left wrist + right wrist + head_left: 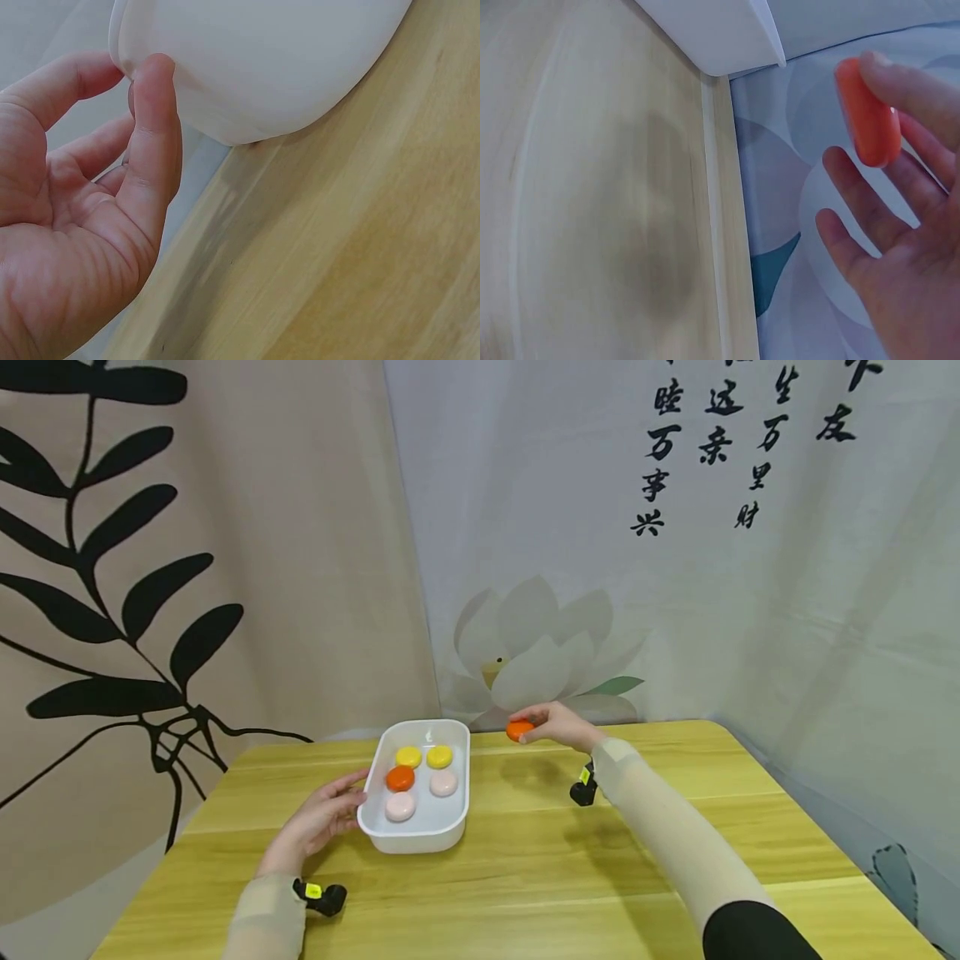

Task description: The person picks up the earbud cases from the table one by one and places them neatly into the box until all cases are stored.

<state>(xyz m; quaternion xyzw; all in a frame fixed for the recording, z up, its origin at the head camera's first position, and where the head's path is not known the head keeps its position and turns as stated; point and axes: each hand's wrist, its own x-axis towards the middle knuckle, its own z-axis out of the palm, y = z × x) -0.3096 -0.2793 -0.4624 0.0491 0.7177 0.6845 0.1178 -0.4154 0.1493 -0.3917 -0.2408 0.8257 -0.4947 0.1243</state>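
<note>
A white rounded rectangular plastic tub (452,827) stands on the table, with my left hand (324,814) at its left side. My left thumb and fingers hold the tub at the rim and outer wall in the left wrist view. Inside lie two yellow discs, two pale pink discs (400,807) and one orange disc (401,778), all smooth and rounded. My right hand (558,727) pinches another orange disc (870,120) between thumb and fingertips, raised to the right of the tub near the table's far edge. Its lower fingers are spread away from the disc.
The yellow wood-grain table (525,877) ends at a far edge just behind the tub. A hanging cloth (315,568) with leaves, a lotus and black writing covers the background. A small black wrist camera (583,787) hangs under the right wrist, another at the left.
</note>
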